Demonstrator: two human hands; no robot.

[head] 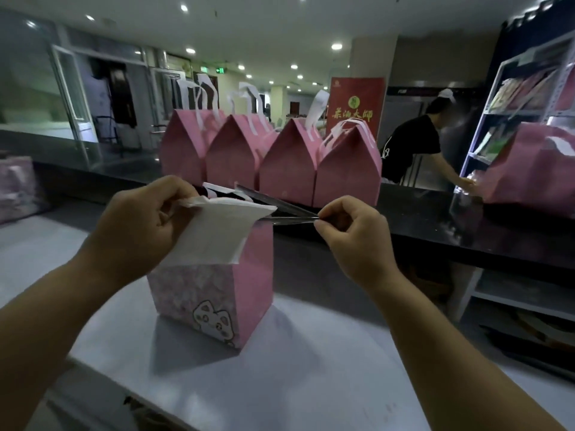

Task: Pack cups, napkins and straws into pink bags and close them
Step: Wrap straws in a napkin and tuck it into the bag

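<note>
A: Left side?
B: Left hand [146, 219] curled, gripping white napkins [217, 234] at the mouth of the open pink bag [214, 293]. Bag upright on the white tabletop [311, 368], cat print on front.
A: Behind it?
B: Four closed pink bags [270, 163] in a row on the black tabletop [420, 219], white handles up.
A: Right?
B: Thin dark straws [280, 202] run from the open bag's top edge to the right hand [351, 241], which pinches their ends between thumb and fingers. Cannot tell whether the tips are inside. Far right, another person [413, 144] reaches toward a shelf rack [497, 104].
</note>
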